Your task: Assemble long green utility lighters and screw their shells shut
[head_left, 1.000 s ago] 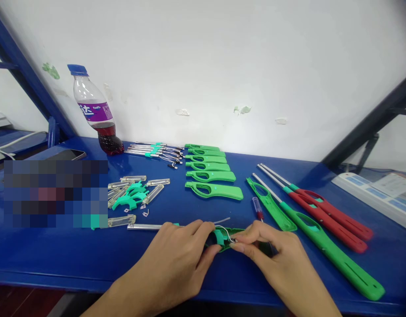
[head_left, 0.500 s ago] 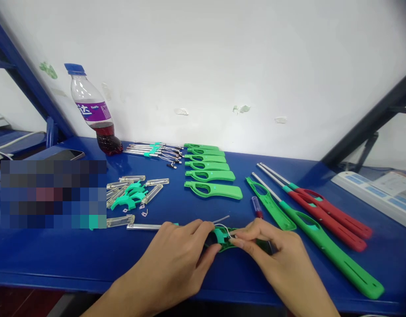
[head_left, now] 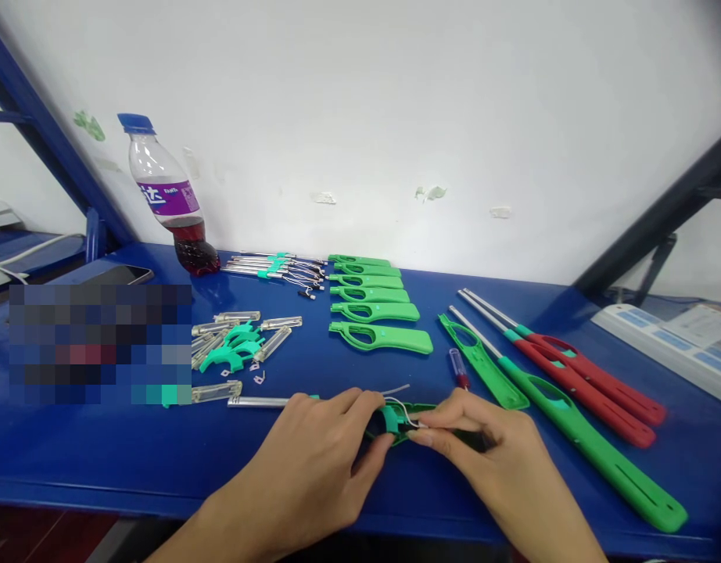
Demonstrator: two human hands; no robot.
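Observation:
My left hand (head_left: 322, 453) is closed around the front part of an opened green lighter shell (head_left: 416, 408) near the table's front edge. A teal trigger (head_left: 391, 419) sits in the shell beside my left fingertips. From the shell a metal tube (head_left: 258, 402) sticks out to the left. My right hand (head_left: 483, 446) pinches a thin white wire (head_left: 408, 414) over the shell's middle; the wire loops up above it. The shell's rear part is mostly hidden under my right hand.
Several green shells (head_left: 389, 338) lie behind, with metal tubes (head_left: 255, 270) and a bottle (head_left: 166, 195) further left. Clear fuel tanks (head_left: 272, 344) and teal triggers (head_left: 234, 352) lie left. A screwdriver (head_left: 457, 366), green lighter (head_left: 607, 453) and red lighters (head_left: 589, 399) are at right.
My right fingertips have shifted very slightly on the wire over the shell. My left hand keeps its hold, and the things on the table stay in place.

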